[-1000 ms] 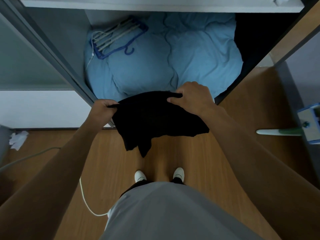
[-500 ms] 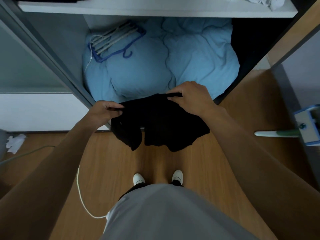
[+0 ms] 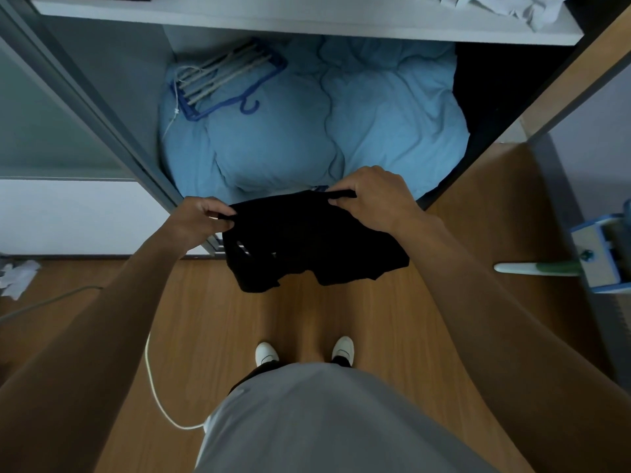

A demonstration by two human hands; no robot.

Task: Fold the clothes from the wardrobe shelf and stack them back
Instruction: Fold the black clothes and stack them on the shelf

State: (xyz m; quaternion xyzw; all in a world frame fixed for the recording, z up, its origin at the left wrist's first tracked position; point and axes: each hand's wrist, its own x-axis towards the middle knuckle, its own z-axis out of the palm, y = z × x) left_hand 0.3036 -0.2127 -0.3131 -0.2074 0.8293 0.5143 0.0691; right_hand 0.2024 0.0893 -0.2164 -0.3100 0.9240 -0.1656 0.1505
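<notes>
Two hands hold a black garment in front of an open wardrobe.

The left hand pinches the left end of the black garment and the right hand grips its upper right edge, so the cloth hangs bunched between them above the wooden floor. Behind it, a light blue duvet fills the wardrobe bottom, with a blue hanger lying on its left part. A white shelf runs across the top, crumpled pale cloth at its right end. White shoes and a white cable show below.
</notes>
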